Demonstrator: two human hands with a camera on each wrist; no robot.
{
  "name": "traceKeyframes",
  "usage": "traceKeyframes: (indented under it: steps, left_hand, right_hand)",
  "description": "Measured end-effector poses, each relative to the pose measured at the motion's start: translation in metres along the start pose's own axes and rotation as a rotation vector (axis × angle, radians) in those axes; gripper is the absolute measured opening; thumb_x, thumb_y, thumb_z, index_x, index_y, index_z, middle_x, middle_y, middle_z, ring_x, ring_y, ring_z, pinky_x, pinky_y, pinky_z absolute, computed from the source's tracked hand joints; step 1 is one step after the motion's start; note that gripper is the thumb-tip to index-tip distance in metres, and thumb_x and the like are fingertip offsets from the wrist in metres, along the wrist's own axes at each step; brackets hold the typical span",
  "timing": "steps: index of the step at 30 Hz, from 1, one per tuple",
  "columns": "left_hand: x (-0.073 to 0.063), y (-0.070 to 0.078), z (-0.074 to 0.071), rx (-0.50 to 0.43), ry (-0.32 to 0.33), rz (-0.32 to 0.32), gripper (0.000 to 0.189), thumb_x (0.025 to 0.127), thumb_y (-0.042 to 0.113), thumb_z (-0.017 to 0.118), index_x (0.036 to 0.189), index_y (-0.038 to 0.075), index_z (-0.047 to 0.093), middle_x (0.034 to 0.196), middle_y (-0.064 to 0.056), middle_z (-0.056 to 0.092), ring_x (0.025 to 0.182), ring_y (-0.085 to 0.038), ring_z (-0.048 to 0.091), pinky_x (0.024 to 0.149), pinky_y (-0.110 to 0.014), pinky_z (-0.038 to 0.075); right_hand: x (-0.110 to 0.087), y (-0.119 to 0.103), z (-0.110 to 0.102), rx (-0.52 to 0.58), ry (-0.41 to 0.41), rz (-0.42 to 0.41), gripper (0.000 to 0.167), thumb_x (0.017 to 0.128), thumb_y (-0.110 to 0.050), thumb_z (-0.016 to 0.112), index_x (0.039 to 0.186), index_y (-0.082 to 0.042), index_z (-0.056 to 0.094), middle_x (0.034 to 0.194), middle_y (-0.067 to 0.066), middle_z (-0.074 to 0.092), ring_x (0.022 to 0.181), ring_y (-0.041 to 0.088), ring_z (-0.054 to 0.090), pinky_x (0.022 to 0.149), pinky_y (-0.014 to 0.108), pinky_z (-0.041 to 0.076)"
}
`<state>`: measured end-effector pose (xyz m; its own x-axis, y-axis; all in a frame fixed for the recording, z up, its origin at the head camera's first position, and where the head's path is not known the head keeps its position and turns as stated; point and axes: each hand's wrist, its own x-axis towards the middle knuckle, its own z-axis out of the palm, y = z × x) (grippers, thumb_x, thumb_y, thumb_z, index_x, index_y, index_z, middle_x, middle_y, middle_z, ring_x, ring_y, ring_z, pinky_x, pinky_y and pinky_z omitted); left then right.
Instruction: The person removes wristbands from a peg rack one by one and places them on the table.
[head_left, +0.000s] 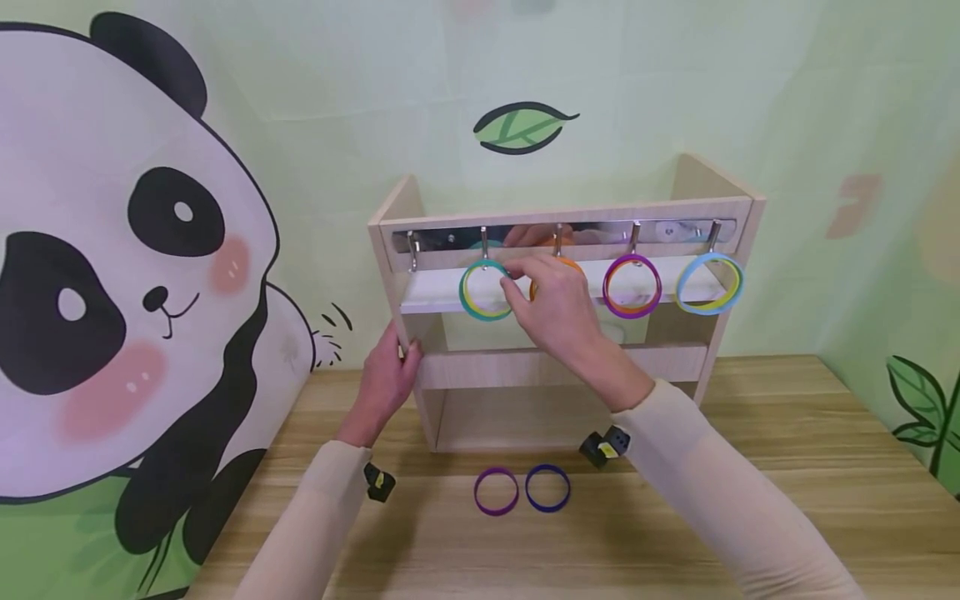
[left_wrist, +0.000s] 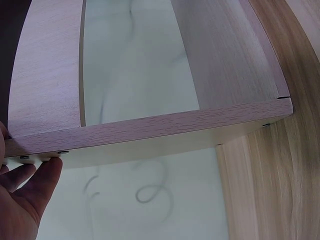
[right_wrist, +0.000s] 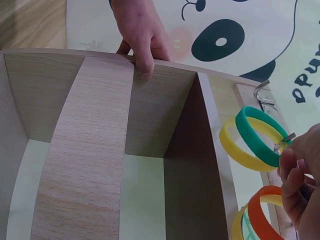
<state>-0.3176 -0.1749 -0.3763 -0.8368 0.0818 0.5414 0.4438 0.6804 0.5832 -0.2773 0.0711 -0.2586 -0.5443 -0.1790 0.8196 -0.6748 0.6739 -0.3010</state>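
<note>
My left hand (head_left: 388,375) grips the left side panel of a small wooden shelf (head_left: 517,367), thumb inside and fingers along the outer face. At the second hook from the left, my right hand (head_left: 555,304) pinches the edge of a teal wristband (right_wrist: 257,135). That band hangs on the hook in front of a yellow wristband (right_wrist: 239,152). Behind the right hand, an orange wristband (right_wrist: 262,212) hangs on the middle hook, partly hidden. A purple wristband (head_left: 606,300) with an orange one, and a light blue wristband (head_left: 681,292) with a yellow one, hang further right.
A metal hook rail (head_left: 457,239) runs along the shelf's upper front; its leftmost hook (head_left: 412,250) bears no band. On the wooden table (head_left: 787,433), a loose purple wristband (head_left: 496,514) and a dark blue wristband (head_left: 547,509) lie before the shelf. A panda-printed backdrop (head_left: 337,83) stands behind.
</note>
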Motion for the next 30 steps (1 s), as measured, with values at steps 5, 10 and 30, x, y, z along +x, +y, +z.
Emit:
traceKeyframes:
  steps: [5, 10, 30]
  left_hand:
    - [0.0001, 0.0004, 0.0001, 0.002, -0.003, 0.001, 0.038, 0.094, 0.015, 0.045, 0.13, 0.003, 0.042, 0.123, -0.019, 0.055, 0.106, -0.032, 0.058, 0.078, -0.046, 0.055]
    - [0.0005, 0.0003, -0.0006, 0.002, -0.008, -0.009, 0.038, 0.095, 0.016, 0.045, 0.13, 0.004, 0.041, 0.123, -0.018, 0.054, 0.107, -0.031, 0.057, 0.078, -0.045, 0.055]
    - [-0.0005, 0.0011, -0.0016, -0.001, -0.016, 0.001, 0.038, 0.095, 0.017, 0.046, 0.131, 0.005, 0.041, 0.124, -0.018, 0.054, 0.107, -0.03, 0.057, 0.078, -0.046, 0.055]
  right_hand:
    - [0.0009, 0.0002, 0.0006, -0.005, 0.01, -0.013, 0.023, 0.084, -0.013, 0.069, 0.105, -0.003, 0.071, 0.1, 0.008, 0.07, 0.086, 0.023, 0.062, 0.073, 0.034, 0.047]
    - [0.002, -0.0007, 0.0012, -0.007, 0.03, -0.023, 0.024, 0.084, -0.013, 0.069, 0.107, -0.003, 0.071, 0.097, 0.007, 0.07, 0.078, 0.023, 0.06, 0.066, 0.032, 0.045]
    - [0.0062, -0.0029, 0.0051, -0.053, 0.086, -0.015, 0.017, 0.085, -0.012, 0.066, 0.099, -0.004, 0.073, 0.088, 0.007, 0.069, 0.08, 0.022, 0.063, 0.064, 0.033, 0.049]
